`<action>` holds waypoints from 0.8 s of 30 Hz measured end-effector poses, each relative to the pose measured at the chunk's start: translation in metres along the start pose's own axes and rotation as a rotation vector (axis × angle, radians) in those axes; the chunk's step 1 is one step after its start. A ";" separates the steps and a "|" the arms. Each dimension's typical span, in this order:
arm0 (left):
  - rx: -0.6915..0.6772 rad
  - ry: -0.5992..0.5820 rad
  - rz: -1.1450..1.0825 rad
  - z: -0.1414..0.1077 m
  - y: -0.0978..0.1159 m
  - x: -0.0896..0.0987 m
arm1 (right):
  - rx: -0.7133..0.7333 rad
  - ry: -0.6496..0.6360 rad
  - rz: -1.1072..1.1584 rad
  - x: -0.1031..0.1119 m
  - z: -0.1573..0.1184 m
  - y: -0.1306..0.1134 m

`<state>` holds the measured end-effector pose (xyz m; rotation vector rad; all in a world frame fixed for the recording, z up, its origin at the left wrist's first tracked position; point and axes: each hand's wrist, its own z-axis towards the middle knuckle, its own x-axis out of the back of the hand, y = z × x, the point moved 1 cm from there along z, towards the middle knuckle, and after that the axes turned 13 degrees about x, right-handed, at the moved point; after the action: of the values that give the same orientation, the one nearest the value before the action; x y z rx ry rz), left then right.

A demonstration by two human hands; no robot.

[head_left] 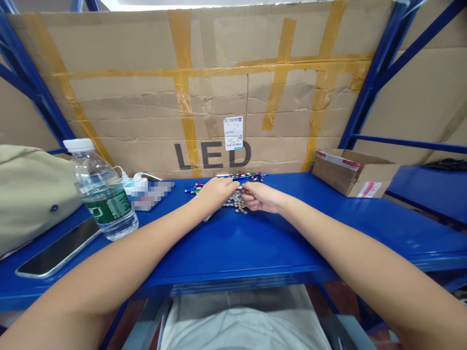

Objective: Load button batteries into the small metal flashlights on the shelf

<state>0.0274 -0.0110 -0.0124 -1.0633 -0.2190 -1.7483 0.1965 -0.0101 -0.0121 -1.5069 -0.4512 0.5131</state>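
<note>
Blue metal shelf point(233, 253) served as the work surface. The left hand point(216, 191) and right hand point(260, 196) lay palm down near its back edge, fingers pressed together, the fingertips point(236, 183) of both meeting at the middle; whether they pinched anything could not be determined. A loose pile of small metal discs point(235, 203) sat directly below the fingertips, between the two hands. Slim coloured pens point(241, 177) lay along the back edge, just behind the hands. A plastic water bottle point(104, 189) stood upright toward the left end, beside a beige bag point(31, 194), with a phone point(58, 247) lying near the front edge. A cardboard box point(353, 173) sat toward the right end. Behind the shelf stood a cardboard sheet point(211, 87) with yellow tape, printed LED.
</note>
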 end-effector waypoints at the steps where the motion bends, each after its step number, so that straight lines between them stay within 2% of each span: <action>1: 0.007 -0.014 0.022 0.001 0.002 0.001 | -0.010 0.000 0.003 -0.001 0.000 0.000; 4: 0.069 -0.068 0.027 0.003 0.007 0.003 | 0.023 0.009 -0.023 -0.002 -0.001 -0.002; 6: 0.141 -0.119 -0.025 0.004 0.008 0.004 | 0.108 0.024 -0.085 -0.001 -0.002 -0.003; 10: 0.250 -0.243 -0.272 0.003 0.004 0.005 | 0.342 0.118 -0.412 0.002 0.000 -0.002; 12: 0.281 -0.231 -0.361 0.002 0.002 0.007 | 0.388 0.136 -0.533 0.002 0.001 -0.001; 15: 0.259 -0.188 -0.291 0.000 0.001 0.010 | 0.395 0.075 -0.545 -0.001 0.004 0.002; 18: 0.229 -0.233 -0.229 -0.001 0.002 0.011 | 0.459 0.063 -0.648 0.000 0.005 0.003; 21: 0.239 -0.308 -0.361 0.001 0.000 0.012 | 0.591 0.100 -0.942 0.004 0.003 0.001; 24: 0.200 -0.389 -0.621 0.002 -0.005 0.014 | 0.674 0.046 -1.247 0.007 -0.001 -0.003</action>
<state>0.0237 -0.0166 0.0009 -1.2607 -1.0374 -1.9783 0.2031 -0.0064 -0.0092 -0.3973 -0.9484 -0.3494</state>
